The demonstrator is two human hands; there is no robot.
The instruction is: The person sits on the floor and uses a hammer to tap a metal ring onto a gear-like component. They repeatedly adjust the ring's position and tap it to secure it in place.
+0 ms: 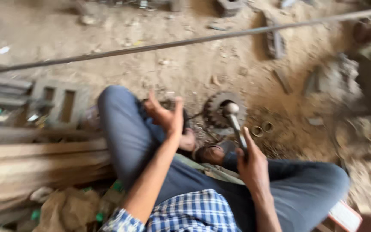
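Sitting on dusty ground with blue-jeaned knees spread, the person wraps the right hand [250,165] around a grey metal bar with a rounded knob end [235,122], fingers [249,139] closed on its lower shaft. The bar rises ahead of those fingers, its knob lying over a dark round toothed gear wheel [217,109] on the dirt floor [185,68]. Two small brass-coloured rings [262,128] lie just right of the bar. The left hand [166,115] is open, fingers spread, holding nothing, hovering above the left knee, left of the gear. Beyond both hands a long thin steel rod [185,42] crosses the ground. Weathered wooden planks [35,159] lie far left of the open fingers.
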